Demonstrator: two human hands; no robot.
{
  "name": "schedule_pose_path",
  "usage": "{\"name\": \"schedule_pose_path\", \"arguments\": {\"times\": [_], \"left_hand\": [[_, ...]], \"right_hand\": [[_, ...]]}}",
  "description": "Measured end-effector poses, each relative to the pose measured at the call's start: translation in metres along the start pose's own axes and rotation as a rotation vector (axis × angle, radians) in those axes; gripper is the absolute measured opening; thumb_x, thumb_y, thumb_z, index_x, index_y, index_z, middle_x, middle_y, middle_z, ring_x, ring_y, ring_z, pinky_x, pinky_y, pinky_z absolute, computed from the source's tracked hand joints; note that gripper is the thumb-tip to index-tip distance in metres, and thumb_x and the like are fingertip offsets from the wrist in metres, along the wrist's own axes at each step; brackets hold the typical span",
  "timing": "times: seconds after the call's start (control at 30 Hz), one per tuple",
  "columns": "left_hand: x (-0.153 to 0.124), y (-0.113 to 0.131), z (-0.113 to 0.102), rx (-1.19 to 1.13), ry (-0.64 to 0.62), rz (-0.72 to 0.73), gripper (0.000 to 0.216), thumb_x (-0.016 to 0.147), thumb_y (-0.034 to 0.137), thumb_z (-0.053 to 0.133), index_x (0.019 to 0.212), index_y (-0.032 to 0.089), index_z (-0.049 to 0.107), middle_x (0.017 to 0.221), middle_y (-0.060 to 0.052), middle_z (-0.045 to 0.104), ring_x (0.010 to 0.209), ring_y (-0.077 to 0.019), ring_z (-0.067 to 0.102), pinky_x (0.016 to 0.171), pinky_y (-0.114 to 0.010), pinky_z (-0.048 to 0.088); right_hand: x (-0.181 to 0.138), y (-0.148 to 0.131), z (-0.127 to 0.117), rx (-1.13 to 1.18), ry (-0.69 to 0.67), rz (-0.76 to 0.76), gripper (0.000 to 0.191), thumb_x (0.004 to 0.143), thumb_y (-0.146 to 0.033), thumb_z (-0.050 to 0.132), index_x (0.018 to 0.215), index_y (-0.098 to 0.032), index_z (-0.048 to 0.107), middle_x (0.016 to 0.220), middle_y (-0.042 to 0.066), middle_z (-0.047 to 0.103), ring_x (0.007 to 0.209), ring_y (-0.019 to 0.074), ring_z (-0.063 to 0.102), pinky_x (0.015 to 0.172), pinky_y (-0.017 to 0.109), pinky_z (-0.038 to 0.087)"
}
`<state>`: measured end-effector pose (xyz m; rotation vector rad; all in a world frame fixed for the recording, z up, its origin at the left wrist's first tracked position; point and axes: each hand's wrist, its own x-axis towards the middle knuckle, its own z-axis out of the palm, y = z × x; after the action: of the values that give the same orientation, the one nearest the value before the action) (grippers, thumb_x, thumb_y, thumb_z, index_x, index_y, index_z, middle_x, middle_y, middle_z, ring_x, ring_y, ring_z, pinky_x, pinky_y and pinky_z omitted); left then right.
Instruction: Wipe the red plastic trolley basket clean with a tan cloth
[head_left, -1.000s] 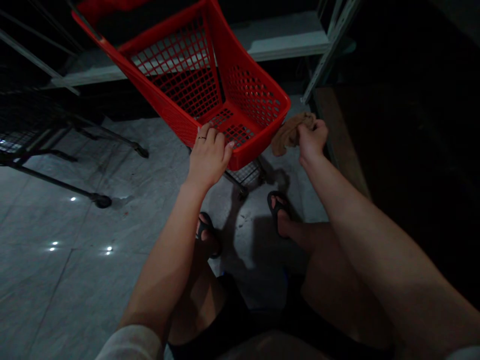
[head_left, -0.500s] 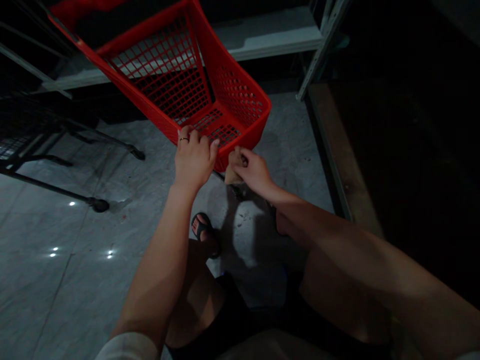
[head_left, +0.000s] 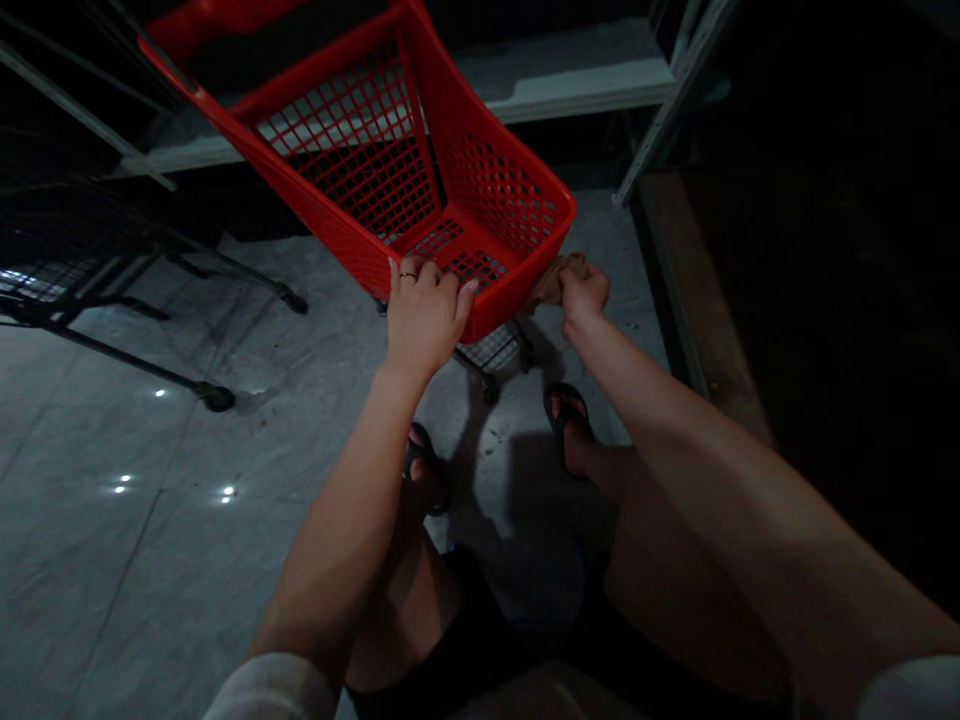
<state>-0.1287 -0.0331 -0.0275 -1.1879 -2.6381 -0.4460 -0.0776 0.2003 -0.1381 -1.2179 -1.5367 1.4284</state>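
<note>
A red plastic shopping cart (head_left: 517,290) with latticed sides stands on the floor in front of me. My left hand (head_left: 426,305), with a ring on one finger, is closed over the near left corner of its rim. In my right hand (head_left: 586,300) is a crumpled brown cloth (head_left: 553,280), held against or close beside the outer right side of the basket near its front corner. Part of the cloth is hidden behind the fingers. The basket's latticed bottom shows, with nothing lying on it.
Behind the cart runs a white metal shelf (head_left: 585,92) with an upright post (head_left: 667,110). To the left stands a dark wheeled frame (head_left: 127,350). A wooden edge (head_left: 705,300) borders the dark area on the right. My sandalled feet are just below the cart.
My right hand has moved the cloth from the front face of the basket rightward to its outer right side. The left hand stays on the rim; the whole view has shifted slightly.
</note>
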Motion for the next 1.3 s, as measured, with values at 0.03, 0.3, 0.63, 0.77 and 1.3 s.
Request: {"name": "schedule_pose_path", "arguments": {"times": [0.03,0.3,0.63,0.77,1.3], "left_hand": [[-0.001,0.001,0.000,-0.008,0.006,-0.010,0.050,0.116,0.047,0.040,0.108,0.017,0.080,0.127,-0.019,0.075,0.145,-0.0420,0.054,0.135,-0.066,0.029],[-0.005,0.001,0.008,-0.090,0.049,-0.097,0.056,0.116,0.055,0.037,0.100,0.022,0.079,0.109,-0.015,0.081,0.141,-0.0418,0.059,0.133,-0.073,0.026],[-0.007,0.024,0.007,-0.153,0.006,-0.033,0.054,0.120,0.043,0.030,0.102,0.026,0.079,0.105,-0.009,0.080,0.130,-0.0321,0.066,0.137,-0.070,0.022],[0.001,0.005,-0.011,-0.229,-0.021,0.054,0.050,0.119,0.048,0.031,0.116,0.031,0.078,0.131,-0.008,0.077,0.141,-0.0290,0.063,0.139,-0.062,0.025],[0.035,-0.088,-0.015,-0.233,-0.041,-0.003,0.081,0.094,0.097,0.036,0.116,0.031,0.076,0.126,-0.003,0.075,0.144,-0.0373,0.038,0.137,-0.072,0.000]], "right_hand": [[-0.006,0.004,0.004,-0.004,-0.028,-0.002,0.011,0.083,-0.019,0.058,0.092,-0.024,0.058,0.096,0.001,0.070,0.091,0.0204,0.073,0.088,0.038,0.063],[-0.101,0.009,0.009,-0.005,-0.263,-0.077,0.020,0.084,-0.020,0.059,0.103,-0.024,0.062,0.100,0.004,0.076,0.090,0.0203,0.074,0.087,0.037,0.065],[-0.082,-0.032,-0.020,-0.164,-0.216,-0.410,0.014,0.098,-0.030,0.058,0.110,-0.024,0.062,0.106,0.006,0.071,0.103,0.0234,0.070,0.097,0.043,0.062],[-0.077,-0.042,-0.032,-0.281,-0.146,-0.568,0.022,0.097,-0.021,0.056,0.117,-0.024,0.064,0.118,0.010,0.068,0.118,0.0268,0.065,0.112,0.051,0.055],[-0.161,-0.085,-0.031,-0.611,-0.581,-0.964,0.026,0.104,-0.022,0.064,0.116,-0.038,0.080,0.146,0.001,0.071,0.144,0.0303,0.059,0.127,0.058,0.047]]}}
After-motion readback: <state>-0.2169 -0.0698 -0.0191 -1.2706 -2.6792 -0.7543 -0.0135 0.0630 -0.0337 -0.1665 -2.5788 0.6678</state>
